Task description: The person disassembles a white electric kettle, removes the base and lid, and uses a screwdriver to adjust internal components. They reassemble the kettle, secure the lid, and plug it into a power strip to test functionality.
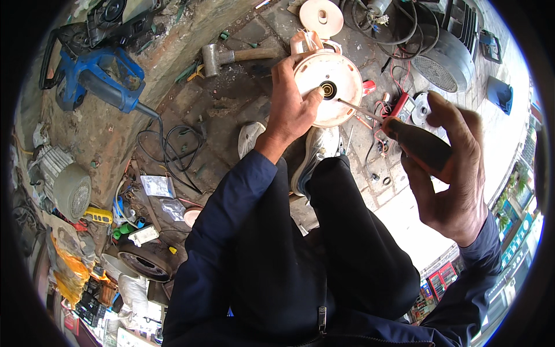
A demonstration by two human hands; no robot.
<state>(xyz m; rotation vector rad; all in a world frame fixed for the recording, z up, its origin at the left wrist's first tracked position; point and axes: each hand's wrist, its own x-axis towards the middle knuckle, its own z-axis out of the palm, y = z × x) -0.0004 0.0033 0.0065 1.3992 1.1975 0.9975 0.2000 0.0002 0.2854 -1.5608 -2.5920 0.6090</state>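
- Housing: round, pale pink, lipped at the rim; located between the two hands, its face up and a dark-ringed central bore showing.
- Left hand: closed on the housing's left side; thumb laid over the face beside the central bore, fingers at the rim, their tips partly hidden.
- Right hand: half curled, fingers apart, with loose hold of a screwdriver; well to the right of the left hand.
- Screwdriver: dark handle between right thumb and fingers; shaft slanting toward the left hand, tip at the housing's face, right of the central bore. Contact cannot be told.
- Hammer: wooden handle, metal head; on the ground beyond the left hand, to its left.
- Pink disc: flat, slotted; beyond the left hand and the housing.
- Meter: red-edged, with leads; on the ground, left of the right hand's fingers.
- White disc: just left of the right fingertips in view.
- Grey motor: vented round end; beyond the right hand.
- Blue cup: beyond the right hand, to its right.
- Power tool: blue, corded; well left of the left hand.
- Shoes: pale pair, near the left hand, one on either side of its wrist.
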